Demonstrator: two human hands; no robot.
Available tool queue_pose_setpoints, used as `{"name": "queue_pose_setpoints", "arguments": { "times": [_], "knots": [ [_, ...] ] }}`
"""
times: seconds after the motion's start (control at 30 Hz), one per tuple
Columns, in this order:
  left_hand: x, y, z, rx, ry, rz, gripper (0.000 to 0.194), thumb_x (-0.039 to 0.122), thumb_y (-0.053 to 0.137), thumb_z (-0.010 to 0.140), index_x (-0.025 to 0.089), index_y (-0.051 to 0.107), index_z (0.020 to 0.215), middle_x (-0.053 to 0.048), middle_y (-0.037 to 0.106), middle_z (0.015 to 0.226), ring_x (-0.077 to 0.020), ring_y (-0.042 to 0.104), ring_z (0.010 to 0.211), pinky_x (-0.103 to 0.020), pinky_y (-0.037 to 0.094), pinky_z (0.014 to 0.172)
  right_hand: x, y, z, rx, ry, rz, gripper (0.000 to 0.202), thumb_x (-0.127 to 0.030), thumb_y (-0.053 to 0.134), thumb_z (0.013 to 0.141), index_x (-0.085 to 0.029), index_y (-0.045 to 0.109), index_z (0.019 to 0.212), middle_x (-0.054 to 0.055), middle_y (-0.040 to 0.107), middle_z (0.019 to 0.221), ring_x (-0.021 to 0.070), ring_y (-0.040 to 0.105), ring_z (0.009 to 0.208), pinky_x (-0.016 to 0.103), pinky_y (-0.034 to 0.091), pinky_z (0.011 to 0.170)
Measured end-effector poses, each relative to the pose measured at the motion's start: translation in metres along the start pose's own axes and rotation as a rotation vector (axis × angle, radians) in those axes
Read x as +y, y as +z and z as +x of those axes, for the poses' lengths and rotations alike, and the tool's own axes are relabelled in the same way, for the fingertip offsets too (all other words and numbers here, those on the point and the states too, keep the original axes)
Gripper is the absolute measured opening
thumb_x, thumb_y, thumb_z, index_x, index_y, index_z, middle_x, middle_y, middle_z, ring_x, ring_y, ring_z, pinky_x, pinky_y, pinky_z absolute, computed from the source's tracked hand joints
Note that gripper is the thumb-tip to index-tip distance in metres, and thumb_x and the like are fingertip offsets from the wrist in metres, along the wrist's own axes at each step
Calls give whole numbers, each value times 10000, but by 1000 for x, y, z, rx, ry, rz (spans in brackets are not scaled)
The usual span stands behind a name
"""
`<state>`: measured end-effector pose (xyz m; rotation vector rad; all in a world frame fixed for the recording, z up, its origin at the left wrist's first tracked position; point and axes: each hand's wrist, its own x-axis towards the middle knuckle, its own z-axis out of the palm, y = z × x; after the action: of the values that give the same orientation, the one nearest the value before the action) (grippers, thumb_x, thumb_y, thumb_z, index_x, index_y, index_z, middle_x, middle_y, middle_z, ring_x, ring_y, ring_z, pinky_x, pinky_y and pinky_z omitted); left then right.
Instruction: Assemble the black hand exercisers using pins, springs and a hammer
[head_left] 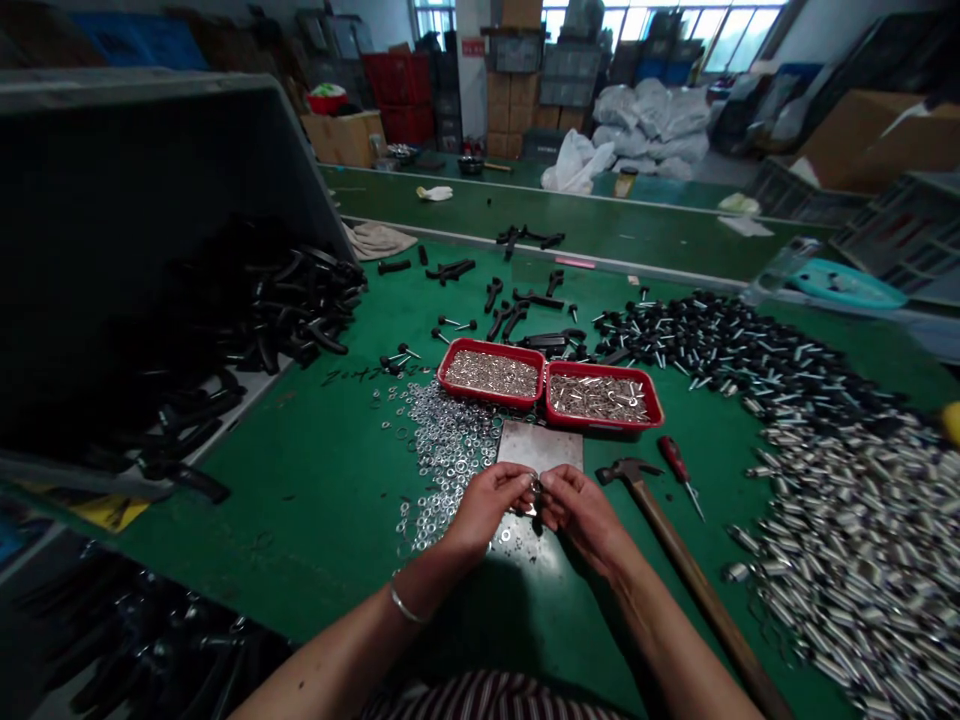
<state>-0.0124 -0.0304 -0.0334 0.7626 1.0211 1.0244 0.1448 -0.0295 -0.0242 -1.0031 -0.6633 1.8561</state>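
Both my hands, left hand and right hand, pinch one small metal part, mostly hidden by fingertips and hard to make out, over the metal plate. Washers lie left; two red trays stand beyond. Right, the hammer and metal cylinders run out of view. Far left, the bin darkens inside.

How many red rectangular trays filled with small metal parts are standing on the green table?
2. The left red tray stands next to the loose silver washers; the right red tray stands beside it, nearer the wooden-handled claw hammer. Both are plainly visible.
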Motion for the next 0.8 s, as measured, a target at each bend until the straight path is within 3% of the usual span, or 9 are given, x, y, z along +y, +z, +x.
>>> {"name": "queue_pose_setpoints", "arguments": {
  "times": [0.23, 0.43, 0.5, 0.6, 0.67, 0.73, 0.8],
  "knots": [
    [-8, -7, 2, -68, 8, -18, 325, 389, 749, 791, 139, 688, 989, -54, 681, 866, -144, 629, 776, -269, 500, 748, 0, -2, 2, -25, 124, 193, 231, -310, 800, 783, -152, 632, 780, -26, 579, 656, 49, 482, 530, 157, 413, 484],
    [2, -11, 0, -52, 40, 64, 272, 387, 728, 803, 162, 706, 954, -52, 693, 836, -171, 637, 767, -294, 502, 742, -5, -1, -2, -57, 233, 202, 226, -283, 827, 746, -138, 693, 855, 27, 630, 789, 80, 543, 638, 178, 477, 572],
    [7, -9, -3, -12, 146, 187, 219, 379, 709, 820, 184, 712, 921, -53, 687, 829, -192, 640, 796, -312, 503, 753, -7, 0, -2, 12, 144, 103, 239, -312, 823, 747, -160, 693, 879, 22, 630, 775, 100, 556, 643, 200, 485, 569],
    [12, -8, -8, 31, 450, 470, 169, 357, 642, 884, 218, 717, 944, -72, 676, 929, -216, 624, 932, -346, 483, 864, -17, 4, 1, 141, -47, -168, 285, -388, 805, 752, -208, 687, 938, 7, 639, 731, 127, 573, 616, 227, 489, 552],
    [18, -13, -8, -23, 602, 642, 198, 343, 568, 935, 223, 698, 1026, -89, 663, 1000, -221, 604, 1005, -360, 464, 922, -28, 9, 3, 154, -159, -374, 315, -427, 801, 738, -229, 689, 955, 22, 678, 798, 156, 621, 663, 256, 525, 612],
    [31, -30, -1, -124, 655, 786, 231, 336, 523, 958, 217, 665, 1096, -103, 654, 1055, -228, 592, 1048, -372, 459, 944, -42, 14, 3, 143, -243, -534, 349, -470, 798, 715, -236, 699, 955, 54, 709, 926, 197, 665, 740, 293, 559, 687],
    [55, -61, 16, -131, 671, 906, 260, 348, 531, 953, 217, 633, 1154, -116, 633, 1156, -240, 562, 1139, -391, 427, 1013, -55, 17, 2, 163, -275, -635, 405, -529, 792, 681, -240, 714, 953, 85, 720, 995, 240, 689, 780, 328, 581, 712]
  ]
}}
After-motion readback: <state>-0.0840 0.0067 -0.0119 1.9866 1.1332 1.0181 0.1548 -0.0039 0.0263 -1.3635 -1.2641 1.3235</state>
